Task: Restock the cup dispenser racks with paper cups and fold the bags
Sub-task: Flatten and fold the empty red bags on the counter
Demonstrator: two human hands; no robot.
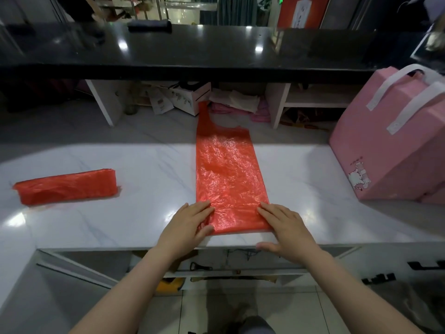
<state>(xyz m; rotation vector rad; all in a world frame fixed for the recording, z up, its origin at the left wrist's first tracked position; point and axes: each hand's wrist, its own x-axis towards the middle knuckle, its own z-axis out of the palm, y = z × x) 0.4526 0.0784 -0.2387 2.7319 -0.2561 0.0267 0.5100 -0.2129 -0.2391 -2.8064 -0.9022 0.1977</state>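
Pressing two hands [237, 227] on one bag [228, 169].

A red plastic bag [228, 169] lies flat and lengthwise on the white marble desk [149, 169], its handle end pointing away from the person. The left hand [190, 224] and the right hand [284, 227] press with straight fingers on the bag's near corners, where its near end is folded over. Left of that bag lies a folded red bag [66, 186], well apart; right of it stands a pink carrier bag [385, 145] with white handles.
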